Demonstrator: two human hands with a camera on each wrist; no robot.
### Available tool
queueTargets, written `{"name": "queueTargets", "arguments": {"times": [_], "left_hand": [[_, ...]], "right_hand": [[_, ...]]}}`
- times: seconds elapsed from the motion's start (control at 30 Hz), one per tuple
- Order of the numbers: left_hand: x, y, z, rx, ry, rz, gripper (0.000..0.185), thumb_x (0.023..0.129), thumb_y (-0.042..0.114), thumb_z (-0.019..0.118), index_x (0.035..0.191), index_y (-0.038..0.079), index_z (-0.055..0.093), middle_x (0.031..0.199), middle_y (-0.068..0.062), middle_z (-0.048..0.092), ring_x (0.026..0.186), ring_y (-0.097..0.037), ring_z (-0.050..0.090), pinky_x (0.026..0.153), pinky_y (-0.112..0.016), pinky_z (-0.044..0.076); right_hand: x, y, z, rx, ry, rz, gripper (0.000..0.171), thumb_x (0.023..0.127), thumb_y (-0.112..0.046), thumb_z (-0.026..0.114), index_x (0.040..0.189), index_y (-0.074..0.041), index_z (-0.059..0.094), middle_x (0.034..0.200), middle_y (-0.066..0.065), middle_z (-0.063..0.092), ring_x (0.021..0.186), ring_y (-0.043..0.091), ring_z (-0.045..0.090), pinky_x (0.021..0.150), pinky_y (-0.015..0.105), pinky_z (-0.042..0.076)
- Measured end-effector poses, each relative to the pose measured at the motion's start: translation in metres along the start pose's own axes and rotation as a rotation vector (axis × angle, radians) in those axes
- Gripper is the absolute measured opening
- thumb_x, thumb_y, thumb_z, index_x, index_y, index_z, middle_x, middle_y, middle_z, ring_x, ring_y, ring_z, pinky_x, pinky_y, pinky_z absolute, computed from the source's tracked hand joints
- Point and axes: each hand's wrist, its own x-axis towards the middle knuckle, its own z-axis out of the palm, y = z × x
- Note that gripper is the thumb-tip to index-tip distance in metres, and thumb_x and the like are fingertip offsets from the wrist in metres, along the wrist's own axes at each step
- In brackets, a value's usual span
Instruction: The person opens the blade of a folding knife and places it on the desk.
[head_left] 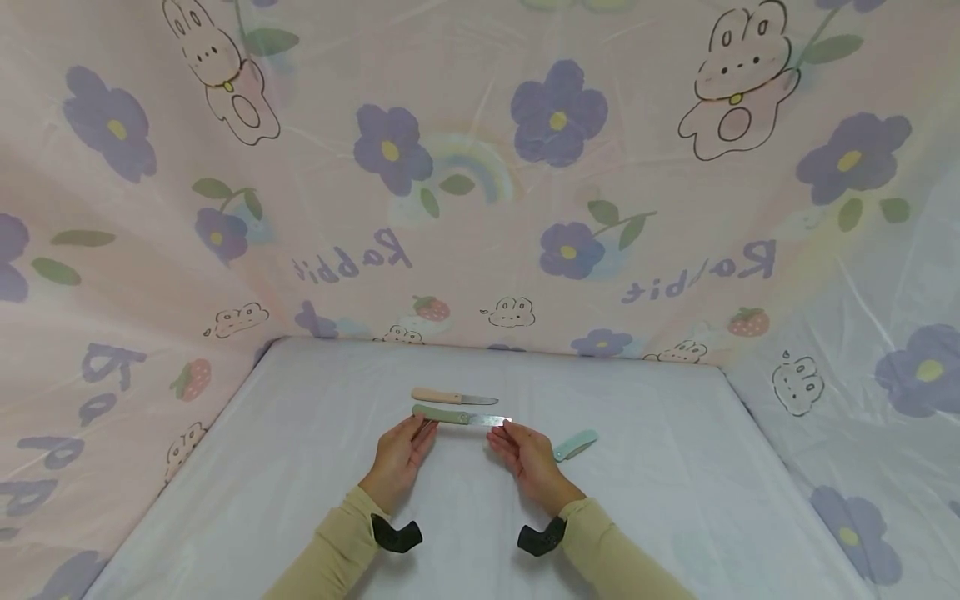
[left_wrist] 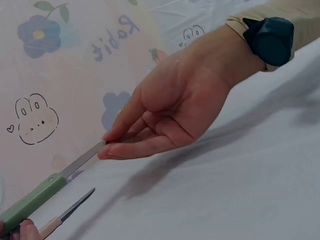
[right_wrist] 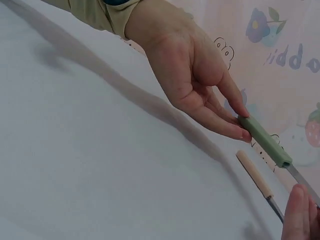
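Note:
A green-handled folding knife [head_left: 444, 415] is held level above the table, its blade unfolded. My left hand [head_left: 400, 460] pinches the handle's end between thumb and fingers, seen closely in the right wrist view, where the left hand [right_wrist: 182, 75] enters from the upper left. My right hand [head_left: 531, 460] pinches the blade near its tip; the right hand [left_wrist: 175, 95] shows this in the left wrist view. Just beyond lies a peach-handled knife [head_left: 437, 396], unfolded, on the white surface. To the right of my right hand rests a folded mint-green knife [head_left: 577, 444].
A white-covered table [head_left: 300, 467] spreads under both hands. Pale pink fabric [head_left: 465, 225] printed with rabbits and purple flowers walls off the back and both sides. Each wrist carries a black device [head_left: 397, 534].

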Motion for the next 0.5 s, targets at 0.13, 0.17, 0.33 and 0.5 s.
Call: {"name": "queueTargets", "arguments": {"times": [0.13,0.17,0.33,0.5], "left_hand": [[0.006,0.003,-0.004,0.098,0.005,-0.005,0.042,0.095,0.006,0.052,0.129,-0.014,0.038,0.110,-0.023,0.058,0.106,-0.028,0.059,0.095,-0.038,0.042],[0.008,0.004,-0.005,0.127,0.008,-0.004,0.042,0.095,0.006,0.053,0.128,-0.014,0.039,0.110,-0.023,0.059,0.105,-0.029,0.059,0.094,-0.038,0.043],[0.018,0.006,-0.010,0.213,0.028,-0.007,0.040,0.095,0.007,0.053,0.127,-0.013,0.041,0.110,-0.025,0.059,0.106,-0.032,0.058,0.092,-0.038,0.045],[0.027,0.009,-0.015,0.232,0.041,-0.039,0.040,0.095,0.005,0.052,0.128,-0.014,0.041,0.112,-0.025,0.058,0.105,-0.029,0.059,0.092,-0.036,0.045]], "right_hand": [[0.006,-0.002,0.000,-0.046,-0.019,0.005,0.045,0.097,-0.013,0.050,0.130,0.014,0.036,0.119,0.027,0.054,0.097,0.021,0.063,0.089,0.033,0.047],[0.008,-0.002,0.000,-0.058,-0.022,0.010,0.044,0.097,-0.013,0.050,0.130,0.014,0.037,0.118,0.026,0.055,0.098,0.021,0.063,0.089,0.032,0.047],[0.018,-0.002,0.000,-0.105,-0.030,0.029,0.042,0.096,-0.012,0.051,0.128,0.015,0.040,0.105,0.019,0.061,0.096,0.021,0.064,0.088,0.031,0.048],[0.027,-0.002,0.001,-0.127,-0.028,0.045,0.040,0.096,-0.011,0.051,0.124,0.017,0.042,0.102,0.019,0.063,0.091,0.021,0.065,0.086,0.031,0.049]]}}
